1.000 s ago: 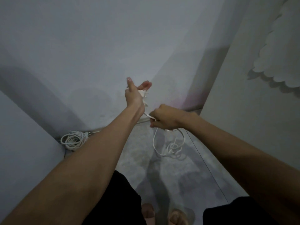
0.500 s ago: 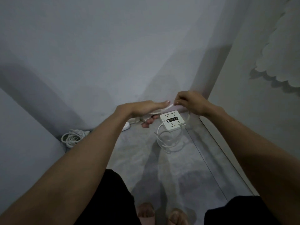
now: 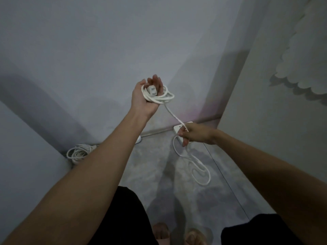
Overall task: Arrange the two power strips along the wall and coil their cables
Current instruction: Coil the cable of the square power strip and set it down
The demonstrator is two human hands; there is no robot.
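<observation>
Half a second ago both hands were low over the square power strip at the wall; now the left hand [image 3: 146,96] has risen toward 12 o'clock with several white loops gathered in its palm, and the right hand [image 3: 192,134] has dropped to take up slack.

At 9 o'clock, the first cable [image 3: 77,152] lies already coiled on the floor [image 3: 152,167] in the corner, with only the rounded end of its power strip [image 3: 138,139] showing past the left forearm.

At centre, the left hand's fingers curl loosely round the coil [image 3: 157,96] and the plug [image 3: 152,90] resting in it. A taut run of cable [image 3: 174,117] slopes down toward 3 o'clock, where the right hand pinches it just in front of the second power strip [image 3: 177,128], which sits against the wall [image 3: 106,50]. Below, toward 5 o'clock, uncoiled slack [image 3: 198,167] lies in loops on the floor.

The left grip looks loose, so I judge a hard pull could spill the loops or drag the strip off the wall; the crossed slack could also knot.

No containers are in view.
</observation>
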